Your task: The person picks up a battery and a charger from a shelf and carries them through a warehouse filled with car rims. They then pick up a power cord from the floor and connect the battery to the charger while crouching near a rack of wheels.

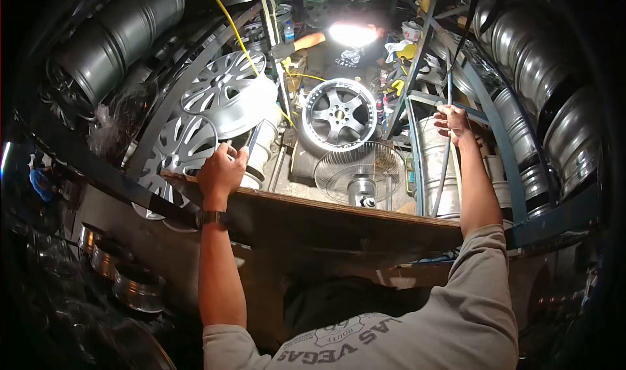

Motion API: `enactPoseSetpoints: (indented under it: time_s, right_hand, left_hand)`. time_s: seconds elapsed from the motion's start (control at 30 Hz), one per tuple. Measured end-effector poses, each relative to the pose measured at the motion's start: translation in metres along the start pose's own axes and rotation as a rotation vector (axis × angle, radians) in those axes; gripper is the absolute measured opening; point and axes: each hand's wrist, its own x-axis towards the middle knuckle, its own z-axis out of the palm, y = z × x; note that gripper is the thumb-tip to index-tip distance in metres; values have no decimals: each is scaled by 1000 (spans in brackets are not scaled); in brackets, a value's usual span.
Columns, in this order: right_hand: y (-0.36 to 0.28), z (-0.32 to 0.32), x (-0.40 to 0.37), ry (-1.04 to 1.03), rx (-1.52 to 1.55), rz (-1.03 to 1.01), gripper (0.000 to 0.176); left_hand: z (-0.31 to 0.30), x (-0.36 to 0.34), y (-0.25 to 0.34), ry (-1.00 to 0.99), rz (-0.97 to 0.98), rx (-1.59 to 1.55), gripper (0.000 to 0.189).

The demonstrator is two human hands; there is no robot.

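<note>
My left hand [222,171], with a dark watch at the wrist, is closed above the wooden board [313,208]. A dark narrow edge shows beside its fingers; what it pinches I cannot make out. On the right, my right hand [454,123] is raised beside the blue metal frame [415,142], its fingers curled around a thin grey cable [445,164] that hangs down. Beyond the board, a polished five-spoke wheel rim [313,119] faces up. In front of it stands a fan [360,189] with a wire guard.
Silver alloy rims [171,149] stand at the left, with wide barrels [120,41] behind. More rims [521,47] are stacked at the right. A bright lamp [352,35] shines near another person's arm [308,41]. A yellow cable [229,21] hangs across the upper left.
</note>
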Motion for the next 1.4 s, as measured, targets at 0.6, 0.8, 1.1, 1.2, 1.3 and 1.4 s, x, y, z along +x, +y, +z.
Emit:
enactPoseSetpoints:
  time_s: [0.6, 0.8, 1.1, 1.2, 1.3, 1.4]
  right_hand:
    - [4, 10, 1, 71, 6, -21, 26]
    - [1, 11, -2, 57, -17, -28, 20]
    - [2, 12, 0, 53, -3, -16, 20]
    - [2, 12, -2, 63, -12, -3, 19]
    - [2, 13, -2, 53, -1, 6, 18]
    - [5, 11, 3, 48, -3, 5, 20]
  left_hand:
    - [-7, -4, 6, 14, 2, 40, 40]
    - [-3, -2, 1, 6, 8, 33, 41]
    - [-6, -3, 4, 11, 8, 39, 43]
    - [-6, -1, 4, 7, 13, 37, 43]
    - [-6, -2, 3, 2, 9, 42, 43]
    - [-5, -2, 2, 3, 0, 46, 43]
